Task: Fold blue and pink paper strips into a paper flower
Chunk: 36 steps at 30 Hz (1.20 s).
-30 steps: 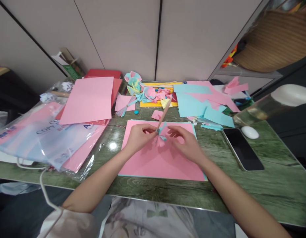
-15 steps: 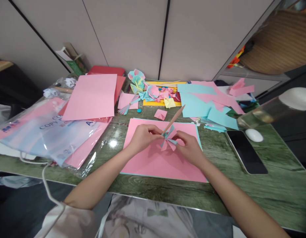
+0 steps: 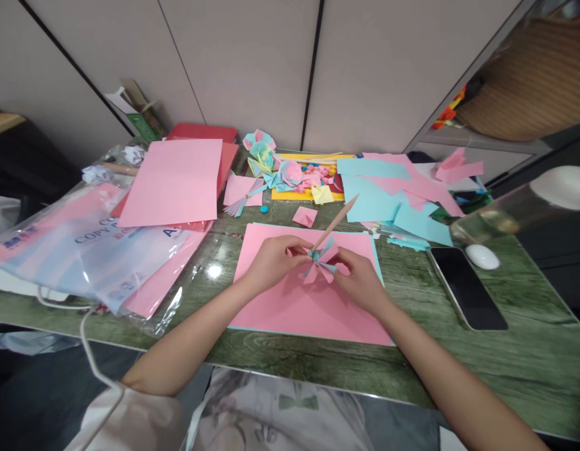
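Note:
Both hands meet over a pink sheet of paper [image 3: 299, 307] on the green table. My left hand [image 3: 278, 260] pinches the centre of a pink and blue paper flower [image 3: 324, 266] between thumb and fingers. A pointed wooden stick [image 3: 336, 220], perhaps a pencil, slants up to the right from the flower's centre; its lower end is hidden. On the right side, my right hand [image 3: 358, 275] has its fingers closed on the flower's outer petals. A blue sheet shows at the edges under the pink one.
Behind the hands lie a small folded pink paper [image 3: 305, 217], a yellow one [image 3: 322, 195] and finished paper flowers [image 3: 262, 153]. Blue paper pieces [image 3: 372, 200] lie back right. A phone [image 3: 468, 288] and white oval object [image 3: 482, 257] are right. A plastic paper packet [image 3: 130, 250] fills the left.
The stick has tipped slightly further to the right, and the flower has turned a little with it. Both hands stay in nearly the same place.

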Motion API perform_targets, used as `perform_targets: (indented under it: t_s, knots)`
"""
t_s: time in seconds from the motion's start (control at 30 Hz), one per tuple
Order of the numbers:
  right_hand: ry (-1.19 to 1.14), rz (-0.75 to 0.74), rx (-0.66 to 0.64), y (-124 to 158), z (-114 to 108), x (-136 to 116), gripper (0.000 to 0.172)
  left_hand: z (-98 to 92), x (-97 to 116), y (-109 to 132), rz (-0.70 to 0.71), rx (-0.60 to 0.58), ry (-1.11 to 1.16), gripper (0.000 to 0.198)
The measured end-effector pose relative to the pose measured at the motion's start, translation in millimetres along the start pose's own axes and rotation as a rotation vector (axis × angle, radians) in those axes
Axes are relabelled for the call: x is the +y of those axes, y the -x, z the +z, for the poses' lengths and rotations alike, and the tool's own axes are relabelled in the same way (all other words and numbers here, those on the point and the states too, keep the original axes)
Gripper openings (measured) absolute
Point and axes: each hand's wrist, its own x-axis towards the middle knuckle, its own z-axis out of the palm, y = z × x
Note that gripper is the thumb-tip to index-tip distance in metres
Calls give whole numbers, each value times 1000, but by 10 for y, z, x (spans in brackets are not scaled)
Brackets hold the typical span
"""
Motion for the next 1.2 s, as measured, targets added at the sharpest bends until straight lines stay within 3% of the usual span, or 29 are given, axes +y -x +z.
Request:
perform_targets:
  t_s: [0.2, 0.53, 0.7, 0.77, 0.87, 0.97, 1.1, 1.2]
  knots:
    - [-11, 25, 24, -26, 5, 3, 24, 70, 60, 59, 64, 46, -128, 22]
    - [-74, 68, 8, -29, 34, 13, 19, 70, -28, 40, 14, 14, -46, 22]
    - [-562, 173, -149, -86, -52, 79, 38, 78, -122, 27, -58, -99, 89, 19]
    - [-712, 230, -138, -109, -89, 125, 35, 75, -147, 28, -89, -188, 133, 19]
    - [-702, 266, -36, -128, -113, 186, 23, 60, -170, 26, -110, -274, 148, 20]
    - [-715, 238, 119, -141, -131, 214, 20, 42, -192, 13, -110, -293, 158, 20]
    - [-786, 165, 429, -172, -229, 233, 21, 45, -203, 6, -120, -227, 145, 19]
    - [-658, 149, 586, -185, -349, 292, 27, 62, -158, 27, -85, -136, 83, 20]
